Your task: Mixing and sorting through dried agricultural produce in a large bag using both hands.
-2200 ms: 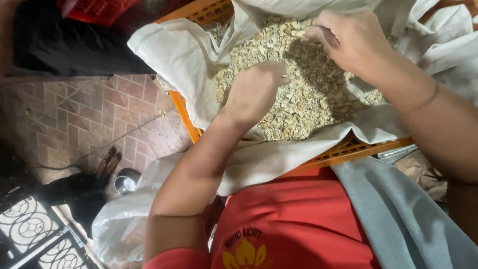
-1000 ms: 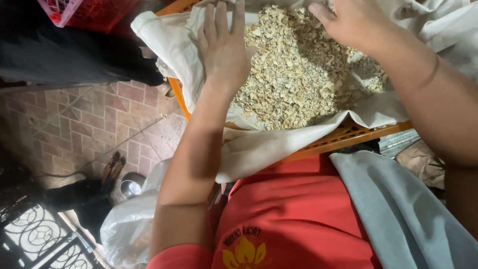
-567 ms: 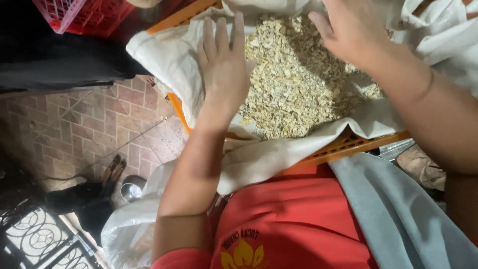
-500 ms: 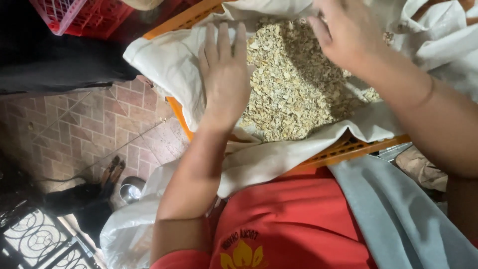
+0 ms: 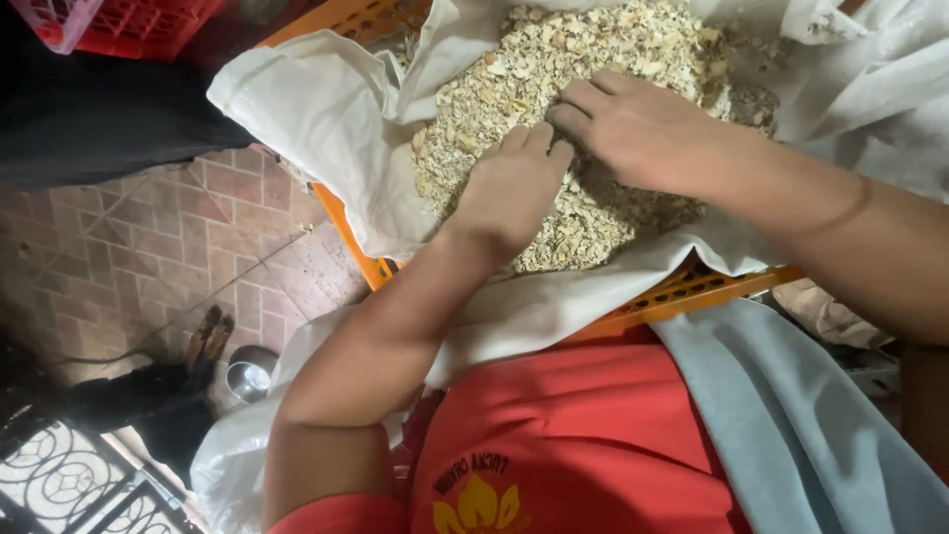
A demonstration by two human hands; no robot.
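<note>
Two hands work side by side in a heap of pale chopped flakes (image 5: 554, 109). The left hand (image 5: 509, 188) is curled, knuckles up, fingertips buried in the heap; whether it has closed on any flakes cannot be told. The right hand (image 5: 643, 129) lies palm down just beside it, fingers loosely bent and pressing into the flakes, nothing visibly gripped. The heap fills a white cloth sack (image 5: 326, 119) spread open inside an orange plastic crate (image 5: 692, 292), which sits against the person's red shirt (image 5: 573, 435). A grey cloth (image 5: 791, 415) drapes beside it. To do this well, the fingers should rake shallowly toward the middle, keeping the sack's folded edge high so no flakes spill onto the brick floor (image 5: 148, 247).
</note>
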